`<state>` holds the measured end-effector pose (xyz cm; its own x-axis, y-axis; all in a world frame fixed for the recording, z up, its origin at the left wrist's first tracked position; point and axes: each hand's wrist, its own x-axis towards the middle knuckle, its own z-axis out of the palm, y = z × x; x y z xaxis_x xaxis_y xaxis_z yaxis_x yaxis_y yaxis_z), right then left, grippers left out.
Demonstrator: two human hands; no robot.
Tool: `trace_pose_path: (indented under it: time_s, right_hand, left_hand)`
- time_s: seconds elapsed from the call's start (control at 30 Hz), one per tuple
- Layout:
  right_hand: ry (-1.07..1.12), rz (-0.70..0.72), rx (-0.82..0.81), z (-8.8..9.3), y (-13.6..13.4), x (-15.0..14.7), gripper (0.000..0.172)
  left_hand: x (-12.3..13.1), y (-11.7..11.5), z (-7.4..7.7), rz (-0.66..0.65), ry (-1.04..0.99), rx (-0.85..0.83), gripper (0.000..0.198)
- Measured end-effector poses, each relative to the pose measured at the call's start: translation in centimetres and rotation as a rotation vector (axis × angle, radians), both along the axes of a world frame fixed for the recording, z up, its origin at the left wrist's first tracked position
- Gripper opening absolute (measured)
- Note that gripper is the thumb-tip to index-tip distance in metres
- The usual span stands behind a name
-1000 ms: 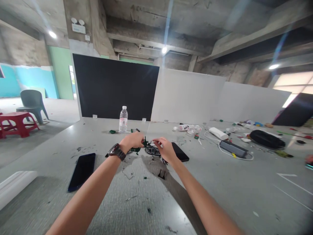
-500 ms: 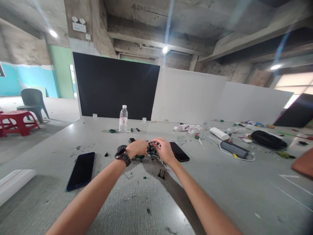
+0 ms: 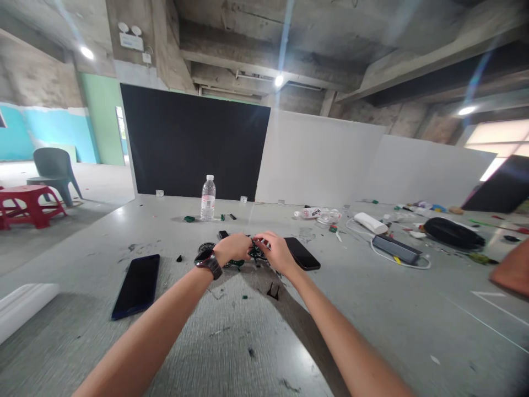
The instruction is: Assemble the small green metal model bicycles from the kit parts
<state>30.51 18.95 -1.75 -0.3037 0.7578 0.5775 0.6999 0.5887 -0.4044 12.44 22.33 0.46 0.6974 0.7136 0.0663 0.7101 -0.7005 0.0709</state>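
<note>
A small model bicycle [image 3: 235, 266] with dark spoked wheels and green parts lies on the grey table, partly covered by both hands. My left hand [image 3: 235, 248], with a black watch at its wrist, is closed around the middle of the model. From the other side my right hand [image 3: 273, 252] pinches at the model near the right wheel. The small part at its fingertips is too hidden to make out. Just below the right hand sits a small black forked piece [image 3: 273, 291]. A black phone [image 3: 303, 253] lies close beside that hand.
A dark blue phone [image 3: 136, 286] lies on the left. Behind the hands stands a water bottle [image 3: 208, 199] near green bits. Toward the right are a white power bank [image 3: 371, 223], a grey box with a cable [image 3: 395, 250] and a black case [image 3: 453, 234]. Another person's arm [image 3: 512, 274] shows at the right edge.
The view has shifted very slightly. Both hands stay at the model bicycle in almost the same pose.
</note>
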Motion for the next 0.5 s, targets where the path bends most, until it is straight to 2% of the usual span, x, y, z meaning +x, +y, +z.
trace_pose_path:
  time_s: [0.3, 0.4, 0.5]
  right_hand:
    - [-0.118, -0.003, 0.024, 0.4, -0.5, 0.0, 0.03]
    - [-0.156, -0.042, 0.022, 2.2, -1.1, -0.3, 0.025]
    - [-0.105, -0.109, 0.126, 4.4, -3.9, -2.1, 0.029]
  left_hand:
    - [0.0, -0.3, 0.2, -0.002, -0.002, 0.001, 0.012]
    - [0.0, -0.4, 0.4, 0.003, -0.007, -0.014, 0.013]
    - [0.0, -0.6, 0.5, 0.021, -0.014, -0.036, 0.012]
